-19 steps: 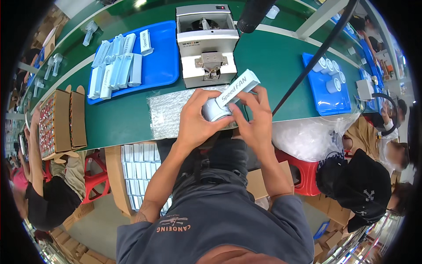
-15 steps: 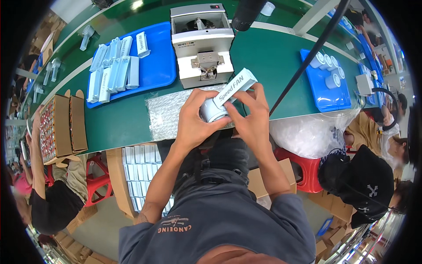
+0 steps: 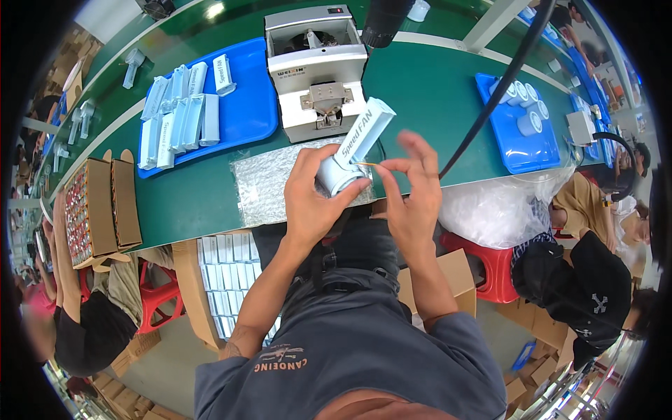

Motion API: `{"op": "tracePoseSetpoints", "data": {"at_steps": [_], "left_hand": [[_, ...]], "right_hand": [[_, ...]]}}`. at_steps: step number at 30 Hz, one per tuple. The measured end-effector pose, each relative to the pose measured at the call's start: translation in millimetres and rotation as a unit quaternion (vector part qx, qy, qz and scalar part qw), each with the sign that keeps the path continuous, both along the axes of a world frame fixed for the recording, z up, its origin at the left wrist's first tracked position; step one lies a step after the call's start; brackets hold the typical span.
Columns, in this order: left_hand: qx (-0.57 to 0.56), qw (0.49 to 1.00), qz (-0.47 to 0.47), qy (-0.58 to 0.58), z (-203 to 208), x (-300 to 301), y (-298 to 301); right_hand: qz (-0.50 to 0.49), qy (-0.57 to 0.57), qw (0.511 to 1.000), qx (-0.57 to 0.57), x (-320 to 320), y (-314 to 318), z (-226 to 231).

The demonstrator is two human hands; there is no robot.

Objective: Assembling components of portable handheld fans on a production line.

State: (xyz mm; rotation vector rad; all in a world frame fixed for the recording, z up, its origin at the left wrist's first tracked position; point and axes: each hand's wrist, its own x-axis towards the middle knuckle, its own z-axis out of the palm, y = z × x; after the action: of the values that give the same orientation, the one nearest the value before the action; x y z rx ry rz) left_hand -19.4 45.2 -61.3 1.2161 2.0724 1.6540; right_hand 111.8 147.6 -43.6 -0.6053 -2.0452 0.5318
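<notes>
My left hand is closed round the cup-shaped base of a pale blue plastic fan housing. The housing's long rectangular handle tilts up and to the right. At its right side, my right hand pinches a thin orange-yellow wire between thumb and forefinger, the other fingers raised and slightly blurred. The wire runs to the housing; where it ends inside is hidden. A clear bubble-wrap sheet lies on the green bench below my left hand.
A grey-white bench machine stands just beyond my hands. Blue trays hold pale housings at left and round cups at right. Cartons sit at the left edge. A black cable slants past on the right.
My right hand has left the housing's handle and moved right, now pinching the wire. The left hand keeps its hold, and the housing has shifted slightly left.
</notes>
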Motion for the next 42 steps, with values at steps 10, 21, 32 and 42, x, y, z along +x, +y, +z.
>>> {"op": "tracePoseSetpoints", "data": {"at_steps": [10,21,32,42], "left_hand": [[0.108,0.914,-0.214,-0.328,-0.8,-11.2,-17.9],[0.060,0.953,-0.269,-0.129,33.1,-17.3,-29.2],[0.042,0.936,-0.333,-0.109,31.5,6.3,-19.1],[0.088,0.898,-0.367,-0.226,19.9,28.5,-3.1]], "right_hand": [[0.189,0.119,0.867,-0.446,7.6,-0.8,-0.9],[0.143,-0.082,0.963,-0.214,44.0,14.9,86.3],[0.220,0.001,0.950,-0.221,72.8,23.1,80.3],[0.187,-0.014,0.981,-0.054,97.1,42.3,86.3]]}}
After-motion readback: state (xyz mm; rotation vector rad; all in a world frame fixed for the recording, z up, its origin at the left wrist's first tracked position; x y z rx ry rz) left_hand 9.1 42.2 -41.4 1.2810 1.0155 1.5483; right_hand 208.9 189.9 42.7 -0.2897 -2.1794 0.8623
